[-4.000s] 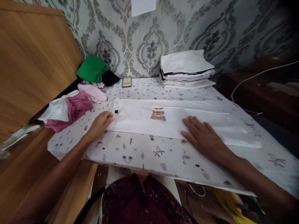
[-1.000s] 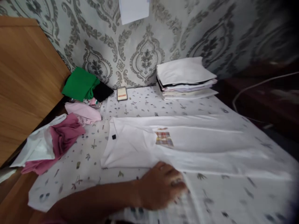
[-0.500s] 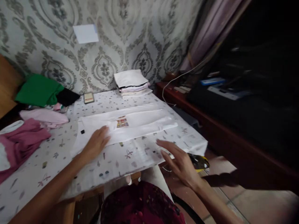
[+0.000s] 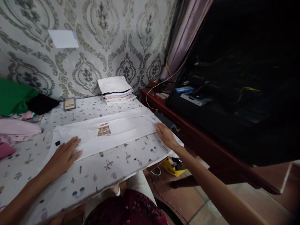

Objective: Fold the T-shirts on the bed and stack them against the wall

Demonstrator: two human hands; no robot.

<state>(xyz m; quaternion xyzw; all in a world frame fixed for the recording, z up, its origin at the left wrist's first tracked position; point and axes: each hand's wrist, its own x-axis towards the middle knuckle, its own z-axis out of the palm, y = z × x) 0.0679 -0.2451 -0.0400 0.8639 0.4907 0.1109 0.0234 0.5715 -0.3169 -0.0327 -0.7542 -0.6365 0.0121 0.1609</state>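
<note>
A white shirt (image 4: 126,129) with a plaid patch and a small black tag lies folded lengthwise on the patterned tablecloth (image 4: 93,176). My left hand (image 4: 67,153) rests flat on the shirt's near left part, close to the black tag, fingers stretched out. At the opposite end my right hand (image 4: 166,135) touches the shirt's right edge with its fingertips, fingers extended. Neither hand grips anything.
Folded clothes form a neat stack (image 4: 116,89) at the back. Green cloth (image 4: 15,97), black cloth (image 4: 43,101) and pink cloth (image 4: 17,129) lie at left. A small card (image 4: 69,104) sits near the wall. Right of the table stands a dark red cabinet (image 4: 199,134).
My right hand has moved from above the table's front edge to the shirt's right end. My left hand has slid left along the shirt. The view has turned right.
</note>
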